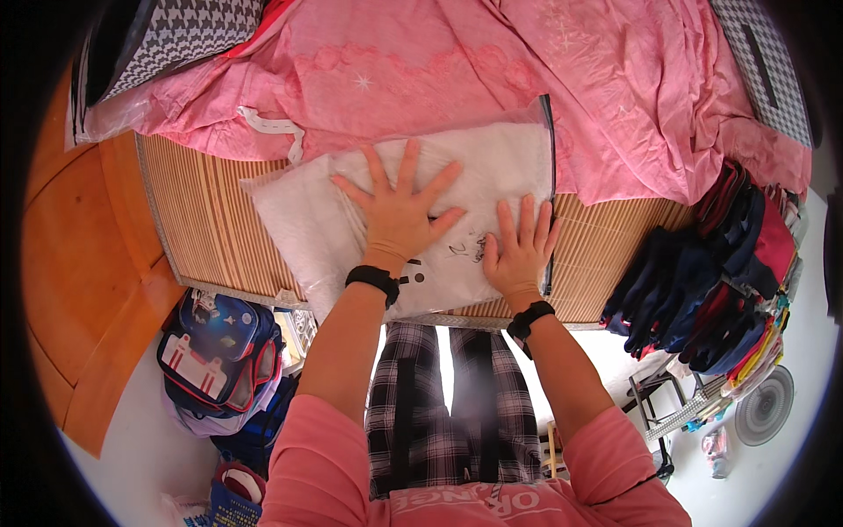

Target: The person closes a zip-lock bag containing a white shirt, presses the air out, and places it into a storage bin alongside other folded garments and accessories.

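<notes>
A clear plastic zip bag holding folded white fabric lies across the edge of a bamboo mat. My left hand presses flat on the middle of the bag with its fingers spread. Lower and to the right, my right hand rests on the bag beside its dark zip edge, palm down with fingers slightly apart. Dark printed marks show on the bag between the hands. Neither hand grips anything. The bag's near left corner hangs past the mat's front border.
A pink sheet covers the far side. Houndstooth-patterned bags stand at far left and far right. Folded dark clothes pile up on the right. An orange wooden board and a blue backpack are at left, a fan at lower right.
</notes>
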Motion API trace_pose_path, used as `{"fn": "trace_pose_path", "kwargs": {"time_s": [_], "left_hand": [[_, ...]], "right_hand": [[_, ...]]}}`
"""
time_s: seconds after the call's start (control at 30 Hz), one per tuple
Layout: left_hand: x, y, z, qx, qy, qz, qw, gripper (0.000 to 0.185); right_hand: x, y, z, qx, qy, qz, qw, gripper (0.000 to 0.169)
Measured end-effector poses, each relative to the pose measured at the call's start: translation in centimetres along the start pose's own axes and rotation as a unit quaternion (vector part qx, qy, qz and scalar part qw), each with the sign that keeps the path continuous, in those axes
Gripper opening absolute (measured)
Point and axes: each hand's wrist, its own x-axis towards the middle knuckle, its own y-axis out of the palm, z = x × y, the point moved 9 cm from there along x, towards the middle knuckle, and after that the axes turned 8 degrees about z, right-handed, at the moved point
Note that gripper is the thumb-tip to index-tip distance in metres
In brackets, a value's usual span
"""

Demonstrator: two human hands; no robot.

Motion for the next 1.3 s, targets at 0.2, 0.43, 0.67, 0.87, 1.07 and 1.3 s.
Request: {"fn": "trace_pose_path", "kwargs": {"time_s": [0.2,0.43,0.67,0.87,1.07,1.3], "left_hand": [[0.4,0.4,0.3,-0.007,-0.013,0.02,1.0,0.058],[0.4,0.9,1.0,0.008,-0.03,0.034,0.999,0.057],[0.8,0.9,0.8,-0.003,-0.027,0.011,1.0,0.056],[0.7,1.1,0.9,-0.008,-0.019,-0.015,1.0,0.048],[0.4,0.9,1.2,0.002,-0.024,-0.022,0.999,0.053],[1.1,-2.0,1.6,-0.108,-0.061,0.099,0.987,0.055]], "right_hand": [[0.0,0.2,0.1,-0.004,0.005,0.022,1.0,0.051],[0.8,-2.0,0.7,0.031,0.012,0.106,0.994,0.054],[8.3,-4.4,3.5,0.136,0.004,-0.003,0.991,0.046],[9.8,-1.2,3.9,0.005,0.057,-0.008,0.998,0.043],[10.2,-0.6,4.0,-0.027,0.051,-0.003,0.998,0.046],[10.4,-0.5,4.3,-0.062,0.043,-0.031,0.997,0.046]]}}
